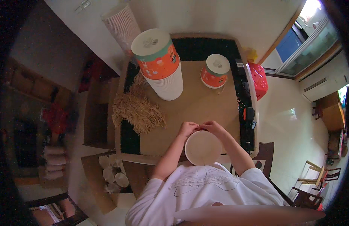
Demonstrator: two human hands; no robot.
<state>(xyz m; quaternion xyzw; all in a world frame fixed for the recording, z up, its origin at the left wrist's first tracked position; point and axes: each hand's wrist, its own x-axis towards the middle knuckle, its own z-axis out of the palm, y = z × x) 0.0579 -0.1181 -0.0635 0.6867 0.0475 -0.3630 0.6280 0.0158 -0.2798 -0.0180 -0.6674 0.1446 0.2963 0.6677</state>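
Observation:
A round white paper bucket (pixel 203 148) rests against my shirt at the near table edge, its open mouth facing up. My left hand (pixel 188 129) and my right hand (pixel 213 127) meet at the far side of its rim, fingers pinched together. Between them a thin tan cord (pixel 199 129) shows in part; the fingertips hide most of it. Left of my hands lies a loose heap of tan cords (pixel 138 113). Beyond it stands a tall stack of nested paper buckets (pixel 165 84), upside down, with an orange and green printed one on top.
A shorter upside-down orange printed bucket (pixel 214 75) stands at the far right of the brown board (pixel 193 109). Dark devices with cables (pixel 248 113) line the right table edge. A tall white stack (pixel 121 26) leans by the wall. A carton with several white buckets (pixel 115 176) sits lower left.

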